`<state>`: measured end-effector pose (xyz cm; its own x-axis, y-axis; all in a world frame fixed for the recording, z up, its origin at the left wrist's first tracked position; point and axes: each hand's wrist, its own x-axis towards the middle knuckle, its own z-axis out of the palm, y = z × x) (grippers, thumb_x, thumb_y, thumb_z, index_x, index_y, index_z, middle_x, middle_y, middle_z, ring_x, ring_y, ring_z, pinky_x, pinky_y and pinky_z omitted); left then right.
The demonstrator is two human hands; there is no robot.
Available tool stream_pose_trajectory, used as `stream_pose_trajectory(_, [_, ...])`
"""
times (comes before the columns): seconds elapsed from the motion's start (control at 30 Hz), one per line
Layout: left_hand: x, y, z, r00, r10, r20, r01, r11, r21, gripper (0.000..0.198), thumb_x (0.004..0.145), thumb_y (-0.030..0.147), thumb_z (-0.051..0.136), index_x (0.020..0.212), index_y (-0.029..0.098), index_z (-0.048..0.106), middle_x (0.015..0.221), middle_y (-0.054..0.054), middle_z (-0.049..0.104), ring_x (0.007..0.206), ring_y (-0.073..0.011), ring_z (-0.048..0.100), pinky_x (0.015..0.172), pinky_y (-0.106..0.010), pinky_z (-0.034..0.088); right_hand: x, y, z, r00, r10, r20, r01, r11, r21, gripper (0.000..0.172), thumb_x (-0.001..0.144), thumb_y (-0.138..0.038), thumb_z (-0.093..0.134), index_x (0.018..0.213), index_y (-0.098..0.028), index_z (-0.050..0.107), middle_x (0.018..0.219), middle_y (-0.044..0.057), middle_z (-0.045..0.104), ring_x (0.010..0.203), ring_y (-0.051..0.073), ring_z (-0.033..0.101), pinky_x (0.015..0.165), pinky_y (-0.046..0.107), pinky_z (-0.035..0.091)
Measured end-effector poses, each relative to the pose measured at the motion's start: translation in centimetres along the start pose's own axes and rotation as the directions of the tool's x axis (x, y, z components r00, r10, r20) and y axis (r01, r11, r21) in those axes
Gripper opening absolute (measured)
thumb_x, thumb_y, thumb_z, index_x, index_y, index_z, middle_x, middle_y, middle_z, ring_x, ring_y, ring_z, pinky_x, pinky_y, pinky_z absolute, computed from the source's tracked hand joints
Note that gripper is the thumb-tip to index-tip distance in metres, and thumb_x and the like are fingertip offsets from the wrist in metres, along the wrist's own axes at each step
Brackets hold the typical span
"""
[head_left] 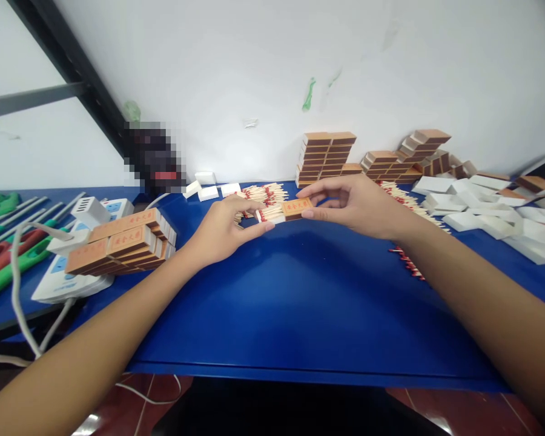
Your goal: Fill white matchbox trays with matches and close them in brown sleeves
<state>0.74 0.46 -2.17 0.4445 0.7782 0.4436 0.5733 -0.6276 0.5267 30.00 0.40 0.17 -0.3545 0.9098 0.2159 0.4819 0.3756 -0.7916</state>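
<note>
My right hand [349,203] pinches an orange matchbox sleeve [297,208] with red print, held just above the blue table [300,303]. My left hand [224,230] grips the white inner tray [270,215], filled with red-tipped matches, which sticks out of the sleeve's left end. Both hands meet at the table's middle, in front of a loose heap of matches [263,194].
A stack of filled matchboxes [122,242] lies at the left on a white power strip [68,281]. Orange sleeves [327,157] are piled against the wall. Empty white trays [485,212] lie at the right, with matches [404,260] spilt beside my right forearm. Green-handled tools [9,254] sit far left.
</note>
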Motion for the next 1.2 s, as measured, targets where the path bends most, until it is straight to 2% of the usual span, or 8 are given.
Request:
stream_pose_trajectory(0.1, [0.1, 0.2, -0.1, 0.999, -0.037, 0.009, 0.037, 0.998, -0.059, 0.040, 0.091, 0.052, 0.082, 0.116, 0.022, 0.085, 0.114, -0.007, 0.084, 0.102, -0.0266, 0.075, 0.090, -0.039, 0.059, 0.1, 0.2, -0.2, 0.999, 0.019, 0.029, -0.019, 1.000, 0.005, 0.056, 0.077, -0.069, 0.089, 0.115, -0.028, 0.086, 0.108, 0.008, 0.083, 0.099, 0.028, 0.076, 0.087, 0.043, 0.065])
stream_pose_trajectory(0.23, [0.2, 0.3, -0.2, 0.999, -0.026, 0.040, 0.031, 0.993, -0.115, 0.039, 0.090, 0.049, 0.082, 0.116, 0.020, 0.085, 0.109, -0.006, 0.085, 0.098, -0.0248, 0.076, 0.091, -0.038, 0.059, 0.1, 0.5, -0.5, 0.999, 0.022, 0.047, -0.022, 1.000, -0.005, 0.060, 0.075, -0.070, 0.090, 0.117, -0.027, 0.086, 0.101, 0.007, 0.083, 0.095, 0.028, 0.075, 0.084, 0.043, 0.064])
stream_pose_trajectory(0.4, [0.3, 0.4, -0.3, 0.996, -0.059, 0.073, 0.071, 0.981, -0.178, 0.042, 0.086, 0.047, 0.086, 0.116, 0.018, 0.084, 0.108, -0.007, 0.084, 0.097, -0.0240, 0.075, 0.089, -0.037, 0.060, 0.1, 0.4, -0.5, 0.997, 0.041, 0.066, -0.045, 0.997, 0.066, 0.056, 0.073, -0.066, 0.094, 0.114, -0.029, 0.085, 0.107, 0.007, 0.084, 0.099, 0.028, 0.078, 0.088, 0.044, 0.067])
stream_pose_trajectory(0.5, [0.2, 0.5, -0.2, 0.992, -0.011, 0.123, 0.032, 0.985, -0.170, 0.040, 0.086, 0.045, 0.085, 0.117, 0.020, 0.084, 0.114, -0.007, 0.084, 0.100, -0.0249, 0.074, 0.088, -0.036, 0.059, -0.1, -0.1, -0.2, 0.996, 0.051, 0.075, -0.060, 0.990, 0.130, 0.059, 0.072, -0.065, 0.095, 0.117, -0.028, 0.084, 0.109, 0.008, 0.084, 0.105, 0.031, 0.079, 0.090, 0.046, 0.069])
stream_pose_trajectory(0.63, [0.0, 0.5, 0.0, 0.983, 0.033, 0.182, -0.006, 0.989, -0.147, 0.037, 0.089, 0.045, 0.083, 0.117, 0.021, 0.083, 0.111, -0.004, 0.083, 0.095, -0.0229, 0.072, 0.082, -0.033, 0.056, -0.3, -0.8, 0.4, 0.994, 0.040, 0.107, -0.060, 0.979, 0.195, 0.062, 0.072, -0.063, 0.096, 0.120, -0.027, 0.084, 0.113, 0.010, 0.084, 0.109, 0.033, 0.080, 0.093, 0.048, 0.069])
stream_pose_trajectory(0.77, [-0.2, 0.4, 0.1, 0.976, 0.047, 0.213, -0.017, 0.990, -0.140, 0.034, 0.092, 0.047, 0.081, 0.112, 0.020, 0.083, 0.103, -0.003, 0.082, 0.088, -0.0198, 0.069, 0.077, -0.030, 0.053, -0.4, -0.7, 0.5, 0.989, 0.031, 0.142, -0.057, 0.981, 0.188, 0.063, 0.072, -0.062, 0.096, 0.122, -0.025, 0.084, 0.112, 0.010, 0.085, 0.106, 0.031, 0.080, 0.094, 0.048, 0.069])
stream_pose_trajectory(1.13, [0.0, 0.6, 0.0, 0.974, 0.024, 0.224, 0.024, 0.977, -0.210, 0.039, 0.089, 0.043, 0.084, 0.118, 0.018, 0.078, 0.110, -0.005, 0.081, 0.096, -0.0207, 0.072, 0.083, -0.030, 0.054, -0.4, -0.4, 0.2, 0.992, 0.003, 0.127, -0.019, 0.992, 0.127, 0.058, 0.076, -0.061, 0.094, 0.123, -0.029, 0.085, 0.114, 0.008, 0.084, 0.101, 0.028, 0.078, 0.087, 0.044, 0.068])
stream_pose_trajectory(1.2, [-0.2, 0.5, 0.1, 0.976, -0.003, 0.220, 0.056, 0.970, -0.236, 0.044, 0.088, 0.044, 0.086, 0.121, 0.019, 0.074, 0.113, -0.006, 0.080, 0.098, -0.0214, 0.073, 0.079, -0.029, 0.054, -0.4, -0.5, 0.2, 0.993, -0.016, 0.117, 0.001, 0.993, 0.122, 0.057, 0.077, -0.061, 0.094, 0.123, -0.029, 0.085, 0.115, 0.008, 0.083, 0.102, 0.028, 0.078, 0.087, 0.044, 0.068])
